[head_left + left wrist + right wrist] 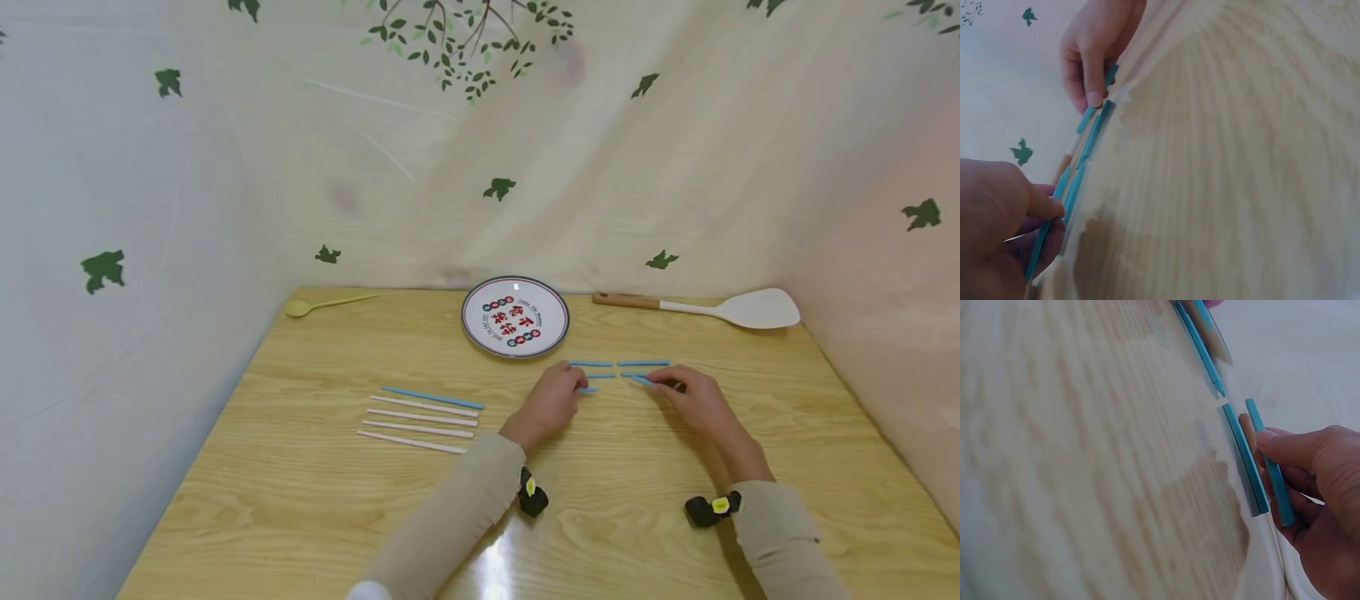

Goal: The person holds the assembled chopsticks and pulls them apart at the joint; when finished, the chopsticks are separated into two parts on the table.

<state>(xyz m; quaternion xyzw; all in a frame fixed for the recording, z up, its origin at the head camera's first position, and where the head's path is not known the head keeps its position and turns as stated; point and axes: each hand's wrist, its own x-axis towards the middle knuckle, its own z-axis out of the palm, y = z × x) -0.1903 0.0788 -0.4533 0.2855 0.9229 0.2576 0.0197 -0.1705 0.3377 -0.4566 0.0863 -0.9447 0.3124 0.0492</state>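
My left hand [551, 400] pinches a blue chopstick half [1047, 222] between thumb and fingers, just above the table. Opposite it, my right hand [697, 400] pinches another blue chopstick half [1272, 465]. The inner ends of these two pieces point toward each other and stand apart. Just beyond the hands, further blue chopstick halves [643, 362] lie end to end in rows, with small gaps between left and right pieces. Left of my left hand lies a full-length blue chopstick [432, 397], beside several pale chopsticks [423, 414] in near-parallel rows.
A patterned plate [516, 318] stands at the back middle of the wooden table [300, 500]. To its right lies a white spatula [757, 309] with a wooden handle; a yellow spoon [298, 307] is at the back left. Printed cloth [420, 192] hangs behind and at both sides.
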